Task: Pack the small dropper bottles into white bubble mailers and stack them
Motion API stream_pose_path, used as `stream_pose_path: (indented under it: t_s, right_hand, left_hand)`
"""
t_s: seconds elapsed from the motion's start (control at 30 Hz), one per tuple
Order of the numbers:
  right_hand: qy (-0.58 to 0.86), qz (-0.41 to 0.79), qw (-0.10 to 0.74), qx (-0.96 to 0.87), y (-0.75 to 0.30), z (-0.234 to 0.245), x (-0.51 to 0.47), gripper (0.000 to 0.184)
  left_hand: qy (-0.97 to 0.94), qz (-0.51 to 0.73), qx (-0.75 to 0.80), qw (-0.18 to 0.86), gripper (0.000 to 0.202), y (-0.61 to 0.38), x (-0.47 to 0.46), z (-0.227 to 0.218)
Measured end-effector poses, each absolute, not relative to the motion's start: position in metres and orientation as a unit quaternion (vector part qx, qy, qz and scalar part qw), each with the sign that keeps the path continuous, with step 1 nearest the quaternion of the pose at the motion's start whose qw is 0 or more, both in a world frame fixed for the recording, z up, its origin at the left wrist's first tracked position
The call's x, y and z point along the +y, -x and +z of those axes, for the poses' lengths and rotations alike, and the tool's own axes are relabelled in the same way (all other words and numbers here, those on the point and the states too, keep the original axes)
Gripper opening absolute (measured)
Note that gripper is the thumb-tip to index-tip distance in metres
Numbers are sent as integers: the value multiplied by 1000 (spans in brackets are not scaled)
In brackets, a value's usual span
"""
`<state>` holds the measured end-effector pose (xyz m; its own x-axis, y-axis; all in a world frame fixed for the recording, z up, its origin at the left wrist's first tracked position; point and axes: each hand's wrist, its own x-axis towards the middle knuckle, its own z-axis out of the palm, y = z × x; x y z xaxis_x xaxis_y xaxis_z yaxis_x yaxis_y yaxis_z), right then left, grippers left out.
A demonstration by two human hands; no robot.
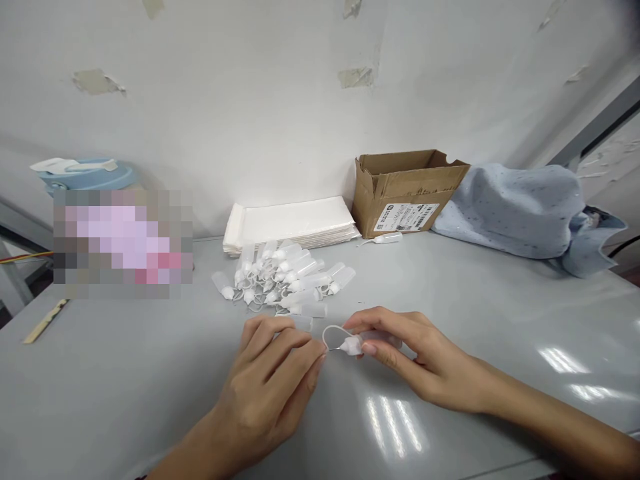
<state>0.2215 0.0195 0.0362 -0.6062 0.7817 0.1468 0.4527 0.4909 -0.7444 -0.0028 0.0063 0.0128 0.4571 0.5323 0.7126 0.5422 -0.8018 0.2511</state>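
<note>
My right hand is closed around a small translucent squeeze bottle with a white top, lying on its side with its thin metal needle tip pointing left. From the bottle's neck a thin white strap loops over to my left hand. The thumb and fingers of that hand pinch the strap's end at the needle's point; whatever sits at the end is hidden by the fingertips. Just beyond my hands lies a loose pile of similar needle-tip bottles, with one bottle partly behind my left fingers.
Behind the pile, a stack of white padded envelopes rests against the wall. An open cardboard box stands beside it, with a single bottle in front. Light-blue fabric lies at right. A blue-rimmed container and a blurred patch are at left.
</note>
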Motion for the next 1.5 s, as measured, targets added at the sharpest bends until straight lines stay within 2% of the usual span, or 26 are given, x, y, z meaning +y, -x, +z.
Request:
stream_pose_path:
  t_s: [0.73, 1.2, 1.5]
  right_hand:
    - [369, 345, 242, -828, -222, 39, 17, 21]
    - [343, 297, 255, -854, -221, 40, 13, 22]
    - [345, 327, 249, -844, -221, 38, 13, 22]
  left_hand:
    - [859, -404, -313, 11, 18, 3, 5, 14]
    - [871, -393, -296, 8, 17, 1, 4, 14]
    - [877, -387, -286, 1, 18, 0, 2, 12]
